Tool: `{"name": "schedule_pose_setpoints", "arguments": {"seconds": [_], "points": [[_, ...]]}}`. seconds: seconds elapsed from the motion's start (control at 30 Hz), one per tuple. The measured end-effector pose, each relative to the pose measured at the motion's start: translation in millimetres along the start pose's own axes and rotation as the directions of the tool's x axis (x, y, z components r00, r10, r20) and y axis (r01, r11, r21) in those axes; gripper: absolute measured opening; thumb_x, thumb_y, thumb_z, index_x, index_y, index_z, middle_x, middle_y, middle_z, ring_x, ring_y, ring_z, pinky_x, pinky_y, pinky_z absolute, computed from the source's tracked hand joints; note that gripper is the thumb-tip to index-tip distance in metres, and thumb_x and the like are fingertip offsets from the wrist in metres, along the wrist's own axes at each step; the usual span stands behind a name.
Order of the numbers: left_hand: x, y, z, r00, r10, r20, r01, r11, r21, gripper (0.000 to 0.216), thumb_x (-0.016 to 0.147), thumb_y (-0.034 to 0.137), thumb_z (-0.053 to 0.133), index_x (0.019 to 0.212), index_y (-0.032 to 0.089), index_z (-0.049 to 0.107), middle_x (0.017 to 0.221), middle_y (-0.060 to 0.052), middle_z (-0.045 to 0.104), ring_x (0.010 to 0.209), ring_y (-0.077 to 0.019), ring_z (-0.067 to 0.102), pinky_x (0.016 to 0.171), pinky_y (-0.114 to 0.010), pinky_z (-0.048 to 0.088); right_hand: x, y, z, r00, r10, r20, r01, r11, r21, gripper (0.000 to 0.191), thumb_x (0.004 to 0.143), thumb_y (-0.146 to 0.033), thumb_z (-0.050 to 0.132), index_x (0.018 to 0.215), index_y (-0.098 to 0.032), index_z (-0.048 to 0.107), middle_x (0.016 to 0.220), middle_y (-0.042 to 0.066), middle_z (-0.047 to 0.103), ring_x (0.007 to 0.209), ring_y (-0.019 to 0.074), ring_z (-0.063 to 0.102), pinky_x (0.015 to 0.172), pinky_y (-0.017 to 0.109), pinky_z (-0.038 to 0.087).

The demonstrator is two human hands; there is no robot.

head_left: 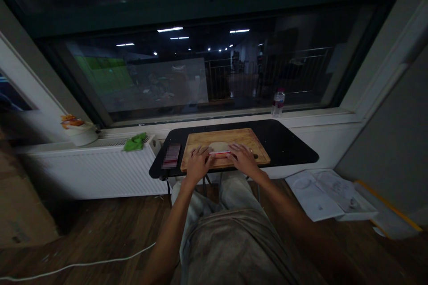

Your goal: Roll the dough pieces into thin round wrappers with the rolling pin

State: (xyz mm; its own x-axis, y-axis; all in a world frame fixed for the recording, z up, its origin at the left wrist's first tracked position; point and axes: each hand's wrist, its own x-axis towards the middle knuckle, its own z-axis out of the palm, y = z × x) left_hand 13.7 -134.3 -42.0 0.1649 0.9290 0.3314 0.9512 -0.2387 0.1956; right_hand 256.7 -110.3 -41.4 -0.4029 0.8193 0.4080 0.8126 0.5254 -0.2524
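Observation:
A wooden cutting board (230,136) lies on a small black table (287,142). Near the middle of the board is a flat, pale round of dough (219,146). A slim rolling pin (220,153), showing a red and white strip, crosses the dough's near edge. My left hand (199,161) is over the pin's left end, fingers pointing forward and thumb inward. Over the right end rests my right hand (243,158) in a mirrored pose. Both hands cover the pin's ends and appear closed over them.
A dark red, blurred-out flat item (171,156) lies left of the board. A bottle (278,103) stands on the windowsill. Left are a radiator (110,173), a green cloth (135,142) and a white pot (81,134). An opened white box (331,193) sits on the floor.

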Motion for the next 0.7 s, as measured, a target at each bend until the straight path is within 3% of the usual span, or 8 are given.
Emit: {"name": "schedule_pose_setpoints", "arguments": {"seconds": [0.17,0.33,0.5,0.7], "points": [[-19,-3,13,0.996,0.032,-0.082,-0.035,0.999,-0.034,0.046,0.116,0.045,0.052,0.156,0.031,0.069,0.166,-0.004,0.065,0.160,-0.0304,0.052,0.135,-0.051,0.036,-17,-1,9,0.996,-0.054,-0.064,0.051,0.998,-0.037,0.050,0.115,-0.035,0.053,0.160,-0.018,0.067,0.164,0.015,0.065,0.160,0.0311,0.052,0.136,0.056,0.035],[-20,-6,22,0.980,0.073,-0.185,-0.078,0.997,-0.015,0.046,0.117,0.039,0.049,0.158,0.026,0.067,0.166,-0.007,0.065,0.161,-0.0309,0.051,0.134,-0.051,0.038,-14,2,15,0.991,-0.111,-0.068,0.105,0.990,-0.093,0.058,0.120,-0.040,0.036,0.163,-0.012,0.062,0.168,0.018,0.061,0.164,0.0328,0.048,0.138,0.058,0.032],[-2,-8,19,0.989,0.044,-0.140,-0.037,0.998,0.050,0.048,0.119,0.043,0.044,0.157,0.030,0.068,0.166,-0.005,0.065,0.161,-0.0338,0.050,0.133,-0.055,0.038,9,8,15,0.992,-0.120,-0.028,0.113,0.979,-0.170,0.064,0.121,-0.042,0.027,0.170,-0.012,0.054,0.175,0.018,0.052,0.168,0.0328,0.041,0.140,0.059,0.027],[15,-5,11,0.997,-0.020,-0.072,0.027,0.995,0.094,0.052,0.120,0.045,0.036,0.157,0.027,0.069,0.168,-0.006,0.063,0.166,-0.0369,0.043,0.132,-0.055,0.039,41,12,12,0.993,-0.003,0.121,0.027,0.980,-0.197,0.066,0.121,-0.045,0.022,0.172,-0.018,0.052,0.177,0.013,0.051,0.167,0.0309,0.042,0.140,0.056,0.025]]}}
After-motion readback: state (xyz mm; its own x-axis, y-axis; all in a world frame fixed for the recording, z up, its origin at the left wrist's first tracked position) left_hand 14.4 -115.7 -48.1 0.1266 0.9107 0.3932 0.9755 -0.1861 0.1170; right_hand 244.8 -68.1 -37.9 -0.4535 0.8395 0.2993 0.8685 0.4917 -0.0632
